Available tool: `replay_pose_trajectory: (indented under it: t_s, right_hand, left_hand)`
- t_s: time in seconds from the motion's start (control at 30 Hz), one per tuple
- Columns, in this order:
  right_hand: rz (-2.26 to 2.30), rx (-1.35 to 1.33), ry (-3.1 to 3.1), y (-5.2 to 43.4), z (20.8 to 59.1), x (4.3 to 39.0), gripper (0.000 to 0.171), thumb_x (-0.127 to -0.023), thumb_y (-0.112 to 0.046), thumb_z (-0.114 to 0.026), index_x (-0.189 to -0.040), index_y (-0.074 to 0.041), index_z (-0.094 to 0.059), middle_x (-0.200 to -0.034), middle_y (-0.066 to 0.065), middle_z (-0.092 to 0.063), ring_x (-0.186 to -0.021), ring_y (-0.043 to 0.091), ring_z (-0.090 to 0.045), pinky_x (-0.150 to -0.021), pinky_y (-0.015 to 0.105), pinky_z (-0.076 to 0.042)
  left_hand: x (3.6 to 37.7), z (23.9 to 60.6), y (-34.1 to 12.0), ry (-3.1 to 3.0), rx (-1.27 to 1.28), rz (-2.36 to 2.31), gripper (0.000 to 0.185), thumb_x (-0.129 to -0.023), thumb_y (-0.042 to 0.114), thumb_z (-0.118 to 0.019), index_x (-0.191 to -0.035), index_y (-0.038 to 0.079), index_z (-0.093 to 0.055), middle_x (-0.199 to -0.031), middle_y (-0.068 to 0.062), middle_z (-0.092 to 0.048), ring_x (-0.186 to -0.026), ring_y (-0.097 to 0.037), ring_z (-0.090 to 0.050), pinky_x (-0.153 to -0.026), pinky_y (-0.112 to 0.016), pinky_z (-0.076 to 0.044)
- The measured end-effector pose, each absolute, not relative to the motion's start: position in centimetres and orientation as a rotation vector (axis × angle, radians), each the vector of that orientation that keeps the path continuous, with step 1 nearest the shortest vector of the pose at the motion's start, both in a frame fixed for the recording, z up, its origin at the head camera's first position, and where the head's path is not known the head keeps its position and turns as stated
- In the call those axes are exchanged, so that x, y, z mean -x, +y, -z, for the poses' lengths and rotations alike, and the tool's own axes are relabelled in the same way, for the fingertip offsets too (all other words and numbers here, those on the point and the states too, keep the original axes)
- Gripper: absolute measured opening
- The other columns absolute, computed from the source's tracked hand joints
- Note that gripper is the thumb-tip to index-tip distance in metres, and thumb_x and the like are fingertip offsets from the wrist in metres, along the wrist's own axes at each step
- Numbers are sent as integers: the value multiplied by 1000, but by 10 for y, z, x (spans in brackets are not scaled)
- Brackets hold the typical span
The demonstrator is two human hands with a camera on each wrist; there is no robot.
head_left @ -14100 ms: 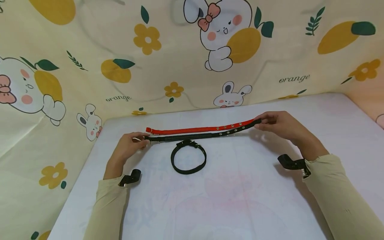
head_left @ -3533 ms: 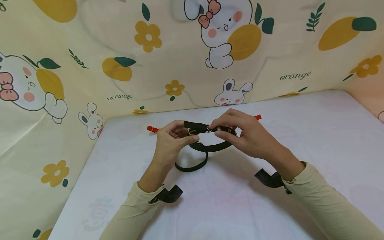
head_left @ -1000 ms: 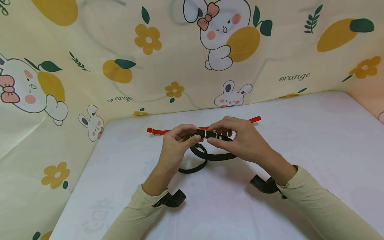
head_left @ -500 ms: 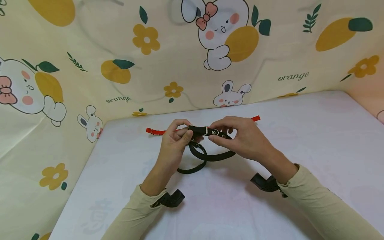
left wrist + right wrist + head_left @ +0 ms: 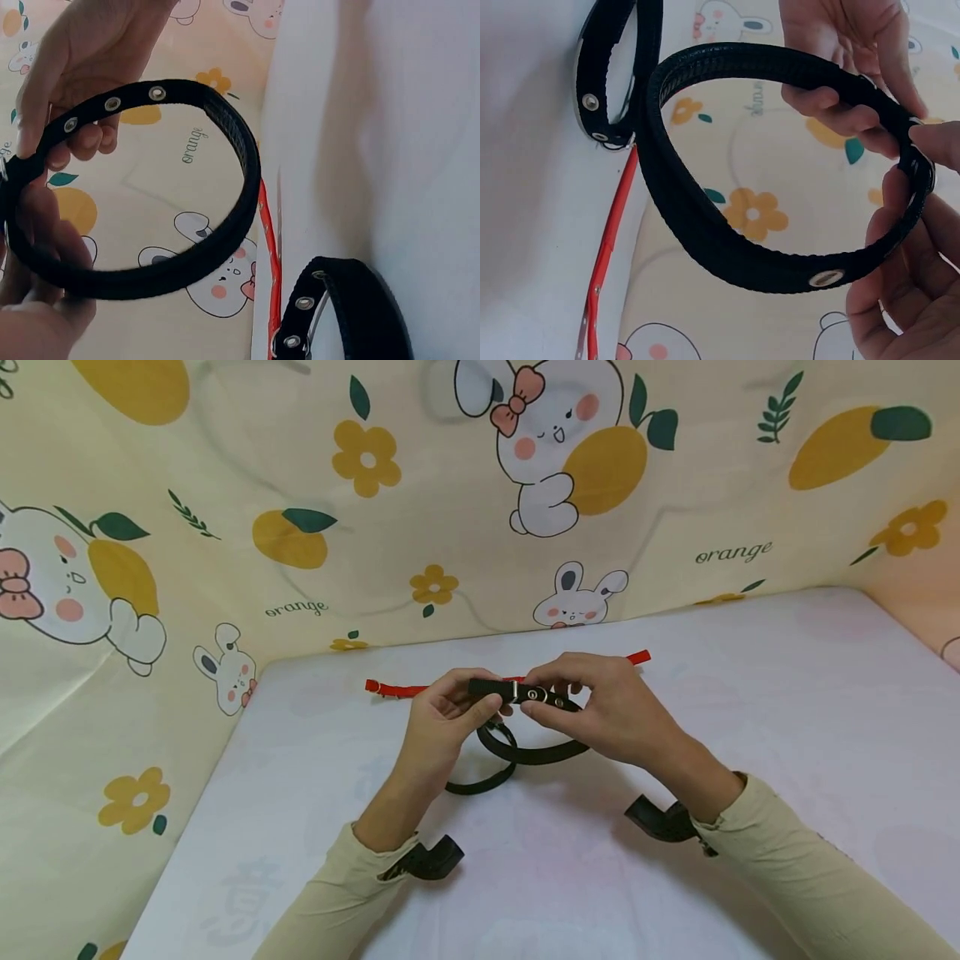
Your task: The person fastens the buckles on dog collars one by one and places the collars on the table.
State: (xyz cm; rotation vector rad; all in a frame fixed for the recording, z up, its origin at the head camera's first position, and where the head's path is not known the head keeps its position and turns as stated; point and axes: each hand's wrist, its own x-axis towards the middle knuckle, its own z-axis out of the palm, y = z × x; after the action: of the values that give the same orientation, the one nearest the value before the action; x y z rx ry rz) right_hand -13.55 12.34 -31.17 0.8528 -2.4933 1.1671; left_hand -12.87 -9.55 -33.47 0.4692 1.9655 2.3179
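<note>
In the head view, both hands hold a black collar (image 5: 536, 755) above the table, bent into a loop. My left hand (image 5: 438, 727) pinches it at the buckle, thumb below the strap tip that sticks out to the left through the metal frame. My right hand (image 5: 611, 706) pinches the eyeleted part just right of the buckle. Metal eyelets show along the held collar (image 5: 251, 172) in the left wrist view. Behind the hands lies a red collar (image 5: 393, 690), stretched out straight and partly hidden. Below the held loop, a second black collar (image 5: 476, 788) rests on the table as a ring.
The white tabletop (image 5: 525, 877) reaches back to a wall sheet (image 5: 465, 468) printed with rabbits and oranges. Black wrist mounts stick out inward from both sleeves, the left mount (image 5: 431, 858) and the right mount (image 5: 660, 818).
The held black collar lay straight alongside the red one at first; it is now looped, its tip through the buckle. Over the last second, the left fingers shifted slightly on the strap.
</note>
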Motion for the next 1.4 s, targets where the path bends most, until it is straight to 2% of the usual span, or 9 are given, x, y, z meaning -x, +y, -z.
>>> replay_pose_trajectory:
  t_s: [0.2, 0.4, 0.63, 0.8, 1.13, 1.4]
  right_hand:
    - [-1139, -859, -2582, 122, 313, 134, 22, -85, -24, -79, -106, -24, -71, -94, -14, -68, -83, 5, -56, -77, 28, -47]
    - [-1113, -826, -2584, 121, 313, 134, 23, -84, -31, -81, -106, -25, -73, -92, -13, -68, -84, 6, -55, -76, 30, -48]
    - [-1112, -796, -2540, 121, 313, 135, 19, -83, -31, -82, -100, -25, -76, -86, -14, -69, -81, 4, -57, -76, 30, -49]
    - [-1113, -802, -2515, 122, 314, 136, 18, -83, -31, -82, -99, -25, -76, -85, -14, -69, -80, 3, -57, -75, 27, -48]
    - [-1094, -781, -2547, 124, 313, 138, 20, -85, -34, -80, -103, -26, -76, -85, -13, -69, -80, 6, -58, -74, 29, -48]
    - [-1099, -761, -2575, 125, 312, 139, 21, -85, -35, -79, -104, -26, -76, -85, -12, -68, -82, 5, -58, -76, 29, -48]
  left_hand:
    - [128, 336, -92, 1984, -423, -2325, 18, -91, 4, -69, -108, 5, -65, -94, 2, -70, -86, -15, -67, -86, -26, -55]
    - [130, 337, -92, 1989, -425, -2343, 18, -89, 6, -70, -106, 5, -66, -91, 2, -71, -85, -17, -68, -81, -24, -55]
    - [130, 333, -93, 2035, -360, -2340, 20, -89, 10, -69, -108, 5, -65, -93, 2, -72, -88, -14, -69, -88, -26, -56]
    - [128, 331, -95, 2025, -343, -2364, 21, -92, 4, -64, -113, 3, -62, -96, 2, -71, -89, -14, -69, -89, -26, -57]
    - [130, 331, -97, 1917, -309, -2474, 19, -96, 3, -57, -107, 17, -62, -95, 6, -73, -94, -11, -69, -93, -26, -55]
    - [131, 329, -96, 1834, -292, -2553, 21, -98, 2, -54, -104, 19, -62, -94, 5, -72, -93, -9, -70, -97, -27, -54]
